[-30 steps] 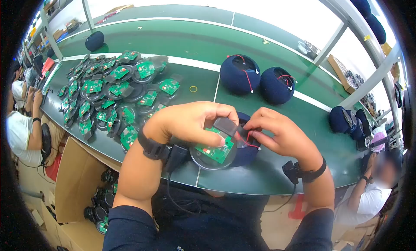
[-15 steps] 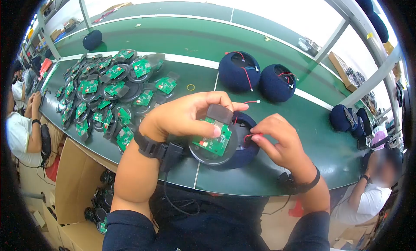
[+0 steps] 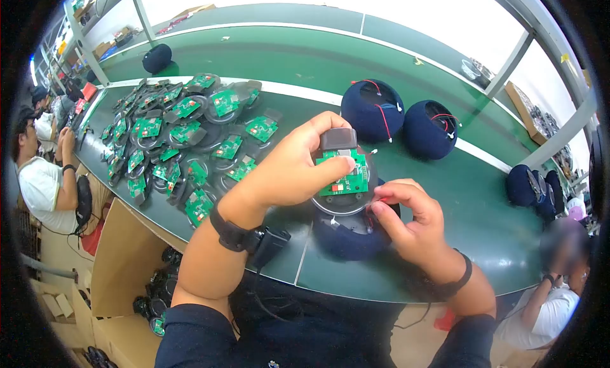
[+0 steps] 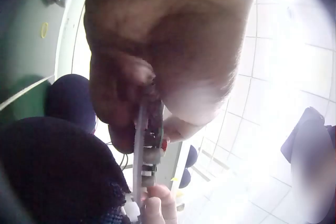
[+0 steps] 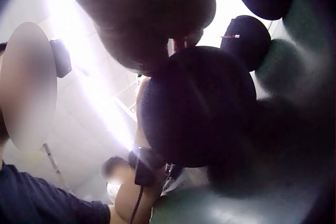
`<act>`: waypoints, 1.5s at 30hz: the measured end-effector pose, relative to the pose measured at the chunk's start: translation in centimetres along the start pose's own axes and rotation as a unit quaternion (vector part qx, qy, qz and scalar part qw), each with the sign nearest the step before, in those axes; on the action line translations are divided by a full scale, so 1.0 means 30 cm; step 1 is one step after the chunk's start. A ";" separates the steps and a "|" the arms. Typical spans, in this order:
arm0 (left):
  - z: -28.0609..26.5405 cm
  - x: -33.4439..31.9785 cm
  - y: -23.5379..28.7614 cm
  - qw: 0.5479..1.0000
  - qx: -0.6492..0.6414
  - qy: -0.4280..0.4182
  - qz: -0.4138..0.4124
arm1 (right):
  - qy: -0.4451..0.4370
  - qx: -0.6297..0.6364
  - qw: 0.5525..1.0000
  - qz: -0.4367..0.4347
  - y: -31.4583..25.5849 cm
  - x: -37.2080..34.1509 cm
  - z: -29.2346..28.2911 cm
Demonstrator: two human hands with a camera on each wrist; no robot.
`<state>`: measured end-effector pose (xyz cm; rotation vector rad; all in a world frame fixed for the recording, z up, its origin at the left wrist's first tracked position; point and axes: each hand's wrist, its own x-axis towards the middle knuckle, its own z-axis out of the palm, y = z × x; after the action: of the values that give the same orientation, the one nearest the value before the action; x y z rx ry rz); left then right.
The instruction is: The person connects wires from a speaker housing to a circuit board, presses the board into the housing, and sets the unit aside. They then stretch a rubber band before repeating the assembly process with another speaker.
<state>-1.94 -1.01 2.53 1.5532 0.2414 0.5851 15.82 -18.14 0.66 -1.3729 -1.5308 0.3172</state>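
My left hand [image 3: 295,161] holds a round clear disc with a green circuit board [image 3: 346,182] and a dark grey tab, thumb across the board. The left wrist view shows this disc [image 4: 139,155] edge-on. Just below it, a dark blue fabric-covered ball [image 3: 348,239] sits on the bench, its open top facing up and partly hidden by the disc. My right hand [image 3: 416,222] pinches a thin red wire [image 3: 381,201] between thumb and forefinger over the opening. A white connector [image 3: 334,220] shows at the ball's rim. In the right wrist view the ball [image 5: 199,108] hangs close under my right hand [image 5: 147,19].
A heap of similar discs with green boards [image 3: 184,133] covers the bench's left. Two more blue balls [image 3: 372,114] with red wires stand behind my hands. A yellow ring [image 4: 44,29] lies on the bench. A cardboard box [image 3: 121,260] stands below at left; other people sit either side.
My left hand has raised the disc and turned its tab upward. The ball now sits nearer my body and more to the left. My right fingers have left the tab and pinch the red wire.
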 end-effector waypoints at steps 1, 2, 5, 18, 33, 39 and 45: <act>0.007 0.000 -0.002 0.999 -0.012 0.027 0.016 | 0.001 0.006 1.000 -0.002 0.003 0.009 -0.007; 0.012 -0.001 -0.003 0.999 -0.007 0.028 0.014 | -0.008 -0.056 0.996 -0.074 0.007 0.018 -0.017; 0.036 -0.006 0.002 0.996 -0.022 0.082 0.027 | 0.004 0.022 0.998 -0.051 -0.003 -0.017 0.014; 0.173 -0.067 -0.023 0.934 0.110 0.259 0.219 | -0.028 0.128 0.991 -0.040 -0.008 -0.025 -0.013; 0.318 -0.210 -0.007 0.896 0.125 0.385 0.183 | -0.007 0.138 0.990 0.030 -0.023 -0.056 -0.029; 0.353 -0.243 -0.070 0.895 0.114 0.386 0.191 | -0.052 0.148 0.988 -0.002 -0.015 -0.047 -0.050; 0.378 -0.246 -0.089 0.860 0.179 0.417 0.233 | -0.075 0.106 0.989 -0.074 -0.031 -0.034 -0.062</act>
<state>-1.93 -14.25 -1.32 1.6308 0.6653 1.6791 16.58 -20.07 1.69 -1.0842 -1.6607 0.4854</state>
